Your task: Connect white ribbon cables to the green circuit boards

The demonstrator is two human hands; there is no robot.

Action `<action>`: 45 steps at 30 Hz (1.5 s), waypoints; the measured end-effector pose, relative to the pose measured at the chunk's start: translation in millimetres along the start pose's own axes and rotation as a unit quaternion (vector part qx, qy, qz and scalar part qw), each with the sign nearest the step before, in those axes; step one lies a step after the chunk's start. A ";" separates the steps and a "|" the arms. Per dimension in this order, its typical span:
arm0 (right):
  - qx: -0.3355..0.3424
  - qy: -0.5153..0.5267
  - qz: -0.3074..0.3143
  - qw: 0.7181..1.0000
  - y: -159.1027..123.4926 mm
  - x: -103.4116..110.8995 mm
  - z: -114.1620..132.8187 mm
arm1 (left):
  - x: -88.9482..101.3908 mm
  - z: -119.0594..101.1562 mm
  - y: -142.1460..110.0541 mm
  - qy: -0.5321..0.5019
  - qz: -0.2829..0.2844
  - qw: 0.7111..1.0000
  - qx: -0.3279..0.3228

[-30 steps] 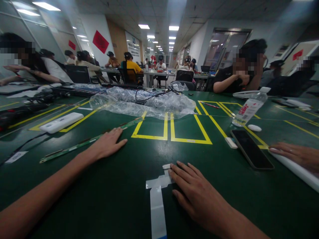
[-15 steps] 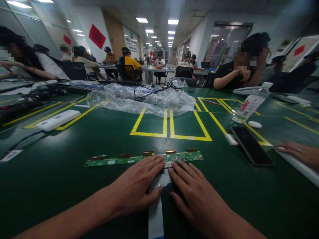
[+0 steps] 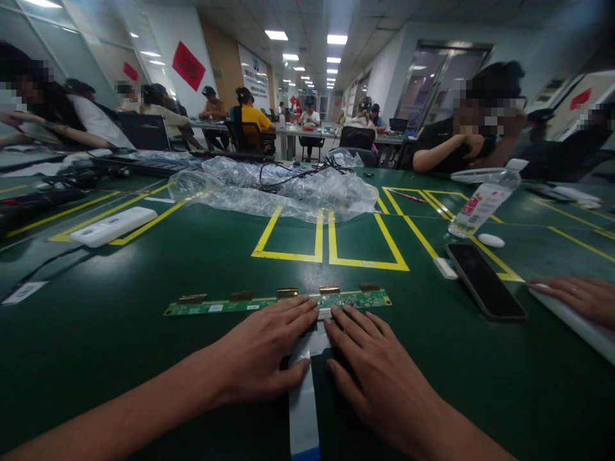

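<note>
A long, narrow green circuit board (image 3: 216, 308) lies crosswise on the table, with several brownish-gold tabs along its far edge. From its middle, a flat white-grey ribbon cable (image 3: 303, 400) runs toward me and shows a blue strip at its near end. My left hand (image 3: 266, 346) lies palm down, fingers stretched out to the board's near edge beside the cable's end, thumb over the cable. On the other side, my right hand (image 3: 372, 365) rests flat with spread fingertips at the same joint. Whether the cable's end sits in a connector is hard to see.
Beyond the board are yellow tape outlines (image 3: 369, 263) and a crumpled clear plastic bag (image 3: 288, 195). A white power bank-like box (image 3: 113, 226) stands left. To the right are a phone (image 3: 485, 282), a bottle (image 3: 485, 202) and another person's hand (image 3: 576, 298). Other people sit around.
My left hand has brought the circuit board from the left to the cable's end, turning it crosswise. My right hand has stayed by the cable. Over the last half second, little has moved.
</note>
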State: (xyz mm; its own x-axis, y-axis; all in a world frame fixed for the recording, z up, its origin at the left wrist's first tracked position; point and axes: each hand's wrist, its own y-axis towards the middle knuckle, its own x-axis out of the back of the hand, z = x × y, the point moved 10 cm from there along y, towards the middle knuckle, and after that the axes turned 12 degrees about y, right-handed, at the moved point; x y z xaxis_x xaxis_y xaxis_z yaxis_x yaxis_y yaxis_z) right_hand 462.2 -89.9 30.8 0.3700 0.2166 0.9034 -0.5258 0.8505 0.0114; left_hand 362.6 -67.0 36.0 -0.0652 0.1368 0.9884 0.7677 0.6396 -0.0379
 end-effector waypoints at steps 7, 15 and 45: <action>-0.015 0.014 0.002 1.000 -1.0 0.6 -4.4 | 5.4 -0.2 -2.7 -0.002 0.024 0.999 -0.030; -0.022 0.033 0.008 0.999 1.0 5.4 -7.0 | 4.5 -0.6 -3.1 0.014 0.015 0.999 -0.044; 0.009 0.009 -0.036 0.999 2.0 6.7 -9.2 | 7.2 2.3 -3.2 0.012 0.027 0.998 -0.048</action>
State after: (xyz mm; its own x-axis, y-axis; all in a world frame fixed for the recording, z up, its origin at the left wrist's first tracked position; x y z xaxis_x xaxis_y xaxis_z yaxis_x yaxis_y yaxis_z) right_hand 470.7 -82.3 32.9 0.4209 0.1640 0.8921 -0.5117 0.8550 0.0842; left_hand 358.2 -66.3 42.8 -0.0082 0.1494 0.9887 0.8277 0.5558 -0.0771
